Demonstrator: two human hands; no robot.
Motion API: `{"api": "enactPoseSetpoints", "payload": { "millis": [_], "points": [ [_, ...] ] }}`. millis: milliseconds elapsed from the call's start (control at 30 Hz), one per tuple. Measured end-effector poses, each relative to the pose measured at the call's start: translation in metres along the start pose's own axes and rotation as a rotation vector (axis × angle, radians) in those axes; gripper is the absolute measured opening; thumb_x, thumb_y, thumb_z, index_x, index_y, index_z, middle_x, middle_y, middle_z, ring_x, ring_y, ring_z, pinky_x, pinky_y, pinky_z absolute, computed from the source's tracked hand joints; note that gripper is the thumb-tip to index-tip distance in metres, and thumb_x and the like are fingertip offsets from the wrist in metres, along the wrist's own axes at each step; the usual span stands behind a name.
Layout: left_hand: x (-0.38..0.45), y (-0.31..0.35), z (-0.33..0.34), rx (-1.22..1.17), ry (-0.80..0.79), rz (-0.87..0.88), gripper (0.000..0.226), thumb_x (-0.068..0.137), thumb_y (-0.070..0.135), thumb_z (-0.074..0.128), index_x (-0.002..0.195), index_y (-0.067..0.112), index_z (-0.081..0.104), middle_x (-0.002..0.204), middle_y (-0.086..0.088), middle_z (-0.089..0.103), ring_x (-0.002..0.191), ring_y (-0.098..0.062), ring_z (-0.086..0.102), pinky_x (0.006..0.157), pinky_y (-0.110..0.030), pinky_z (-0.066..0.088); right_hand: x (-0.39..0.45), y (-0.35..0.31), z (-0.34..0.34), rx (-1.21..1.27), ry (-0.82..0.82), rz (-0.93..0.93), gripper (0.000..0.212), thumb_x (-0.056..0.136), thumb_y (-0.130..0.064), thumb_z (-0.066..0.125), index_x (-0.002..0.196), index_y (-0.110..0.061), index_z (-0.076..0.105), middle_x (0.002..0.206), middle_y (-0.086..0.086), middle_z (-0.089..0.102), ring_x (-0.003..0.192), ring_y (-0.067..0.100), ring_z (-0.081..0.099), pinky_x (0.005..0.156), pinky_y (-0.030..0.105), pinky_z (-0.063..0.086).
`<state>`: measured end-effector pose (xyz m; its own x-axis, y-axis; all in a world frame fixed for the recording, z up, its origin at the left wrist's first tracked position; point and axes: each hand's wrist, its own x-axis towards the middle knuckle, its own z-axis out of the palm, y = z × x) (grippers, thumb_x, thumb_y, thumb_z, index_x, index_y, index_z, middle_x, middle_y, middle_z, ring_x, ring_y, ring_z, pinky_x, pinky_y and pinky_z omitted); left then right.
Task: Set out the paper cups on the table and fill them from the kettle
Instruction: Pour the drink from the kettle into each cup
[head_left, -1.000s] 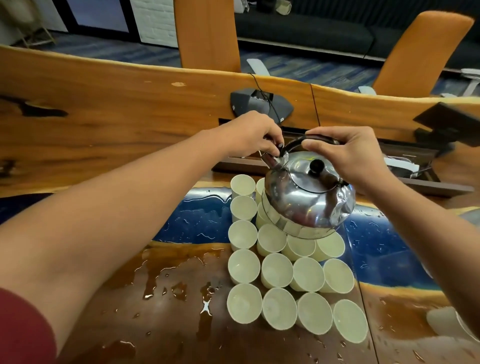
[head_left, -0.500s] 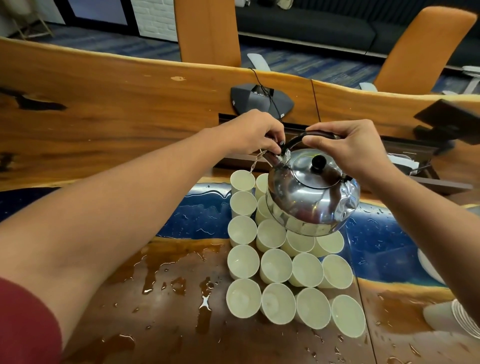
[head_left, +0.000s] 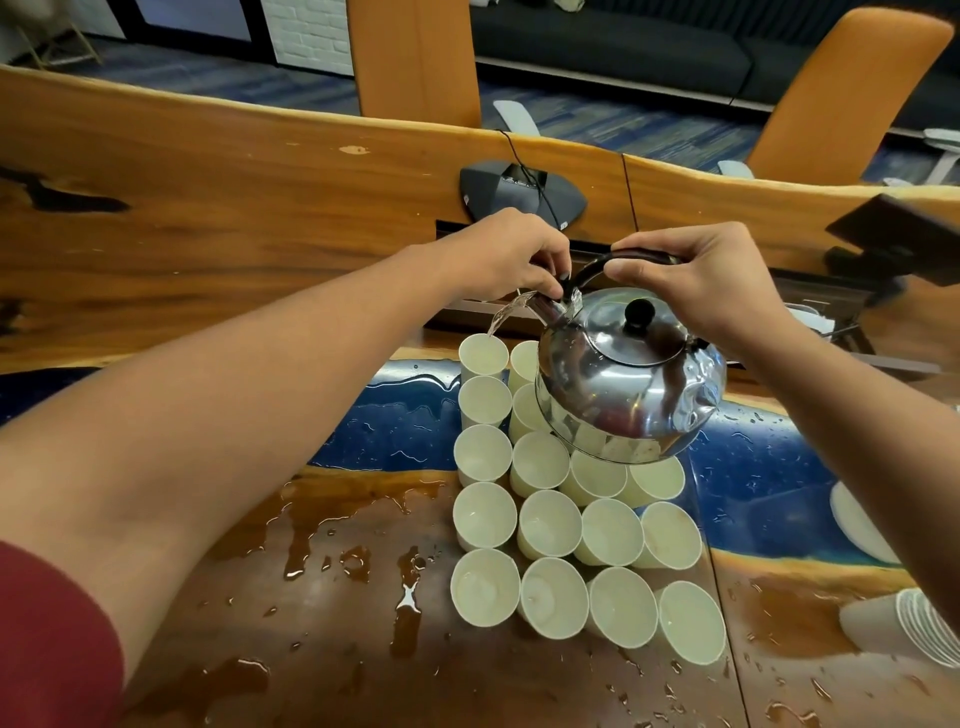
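Note:
A shiny steel kettle (head_left: 623, 384) hangs tilted to the left above a tight block of several white paper cups (head_left: 550, 525). My right hand (head_left: 711, 286) grips its black handle. My left hand (head_left: 514, 260) pinches the spout's flap lever at the handle's left end. Water arcs from the spout into the far-left cup (head_left: 483, 356). The kettle's body hides some cups in the back rows.
The wood and blue-resin table (head_left: 260, 218) is wet, with puddles left of the cups. A black conference speaker (head_left: 519, 195) with its cable lies behind my hands. A stack of spare cups (head_left: 904, 629) lies at the right edge. Orange chairs stand beyond the table.
The kettle has tipped further left, and water now streams from the spout into the far-left cup. Both hands keep their hold.

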<state>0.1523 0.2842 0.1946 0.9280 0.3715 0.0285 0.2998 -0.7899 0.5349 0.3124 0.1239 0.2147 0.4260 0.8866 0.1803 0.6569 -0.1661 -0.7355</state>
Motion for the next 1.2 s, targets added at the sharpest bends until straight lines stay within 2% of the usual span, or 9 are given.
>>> {"api": "enactPoseSetpoints", "payload": {
  "millis": [400, 533, 633, 700, 800, 867, 967, 1133, 1200],
  "points": [
    [0.001, -0.004, -0.001, -0.003, -0.018, -0.004, 0.02, 0.09, 0.025, 0.07, 0.11, 0.022, 0.071, 0.095, 0.008, 0.065, 0.079, 0.002, 0.053, 0.064, -0.015, 0.035, -0.002, -0.001, 0.002, 0.019, -0.003, 0.0, 0.021, 0.079, -0.035, 0.082, 0.098, -0.033, 0.076, 0.091, -0.016, 0.074, 0.087, -0.005, 0.068, 0.084, 0.019, 0.053],
    [0.004, -0.004, -0.007, 0.007, -0.011, -0.002, 0.02, 0.089, 0.026, 0.071, 0.11, 0.024, 0.073, 0.098, 0.007, 0.067, 0.085, -0.005, 0.057, 0.067, -0.016, 0.037, -0.004, 0.003, 0.004, 0.078, 0.044, -0.003, 0.024, 0.079, -0.033, 0.082, 0.101, -0.025, 0.078, 0.095, -0.012, 0.075, 0.092, 0.0, 0.07, 0.087, 0.02, 0.053],
    [0.006, 0.0, -0.013, -0.009, 0.011, 0.009, 0.021, 0.089, 0.026, 0.071, 0.111, 0.024, 0.073, 0.098, 0.005, 0.068, 0.089, -0.01, 0.059, 0.069, -0.017, 0.042, -0.007, 0.004, 0.004, 0.163, 0.076, -0.011, 0.025, 0.082, -0.026, 0.081, 0.105, -0.018, 0.078, 0.093, -0.005, 0.076, 0.085, 0.002, 0.07, 0.082, 0.022, 0.054],
    [0.009, 0.002, -0.016, -0.023, 0.038, 0.02, 0.021, 0.089, 0.026, 0.071, 0.11, 0.025, 0.074, 0.096, 0.006, 0.067, 0.086, -0.007, 0.058, 0.069, -0.017, 0.041, -0.009, 0.002, 0.002, 0.208, 0.101, -0.017, 0.024, 0.083, -0.021, 0.079, 0.106, -0.015, 0.076, 0.091, -0.003, 0.076, 0.078, -0.001, 0.068, 0.076, 0.017, 0.052],
    [0.014, 0.006, -0.018, -0.006, 0.08, 0.05, 0.022, 0.088, 0.028, 0.072, 0.11, 0.026, 0.074, 0.09, 0.013, 0.062, 0.084, -0.005, 0.055, 0.066, -0.01, 0.034, -0.01, -0.001, -0.006, 0.226, 0.124, -0.02, 0.022, 0.084, -0.016, 0.078, 0.106, -0.016, 0.074, 0.082, -0.013, 0.074, 0.064, -0.006, 0.064, 0.065, 0.01, 0.048],
    [0.018, 0.01, -0.019, 0.031, 0.094, 0.093, 0.023, 0.088, 0.029, 0.072, 0.11, 0.025, 0.075, 0.093, 0.013, 0.064, 0.089, -0.005, 0.053, 0.065, -0.005, 0.031, -0.01, -0.003, -0.013, 0.203, 0.124, -0.008, 0.021, 0.083, -0.02, 0.079, 0.104, -0.018, 0.076, 0.083, -0.012, 0.075, 0.072, -0.001, 0.068, 0.072, 0.016, 0.053],
    [0.023, 0.018, -0.019, 0.079, 0.093, 0.151, 0.023, 0.09, 0.03, 0.07, 0.112, 0.025, 0.074, 0.092, 0.016, 0.06, 0.093, -0.006, 0.051, 0.067, -0.007, 0.029, -0.009, -0.003, -0.025, 0.164, 0.123, 0.005, 0.024, 0.081, -0.026, 0.081, 0.104, -0.021, 0.077, 0.094, -0.003, 0.077, 0.093, 0.014, 0.073, 0.09, 0.033, 0.058],
    [0.03, 0.032, -0.012, 0.081, 0.071, 0.157, 0.023, 0.091, 0.03, 0.068, 0.114, 0.025, 0.072, 0.082, 0.025, 0.048, 0.081, -0.001, 0.049, 0.064, -0.013, 0.03, -0.013, 0.001, -0.043, 0.086, 0.109, 0.02, 0.029, 0.079, -0.032, 0.081, 0.106, -0.021, 0.077, 0.097, -0.007, 0.076, 0.094, 0.007, 0.072, 0.094, 0.034, 0.056],
    [0.033, 0.037, -0.007, 0.072, 0.056, 0.155, 0.023, 0.092, 0.029, 0.068, 0.114, 0.024, 0.072, 0.083, 0.024, 0.051, 0.082, -0.001, 0.051, 0.067, -0.015, 0.034, -0.014, 0.004, -0.047, 0.082, 0.114, 0.033, 0.028, 0.079, -0.033, 0.082, 0.104, -0.022, 0.078, 0.096, -0.006, 0.076, 0.094, 0.008, 0.072, 0.095, 0.036, 0.056]
  ]
}}
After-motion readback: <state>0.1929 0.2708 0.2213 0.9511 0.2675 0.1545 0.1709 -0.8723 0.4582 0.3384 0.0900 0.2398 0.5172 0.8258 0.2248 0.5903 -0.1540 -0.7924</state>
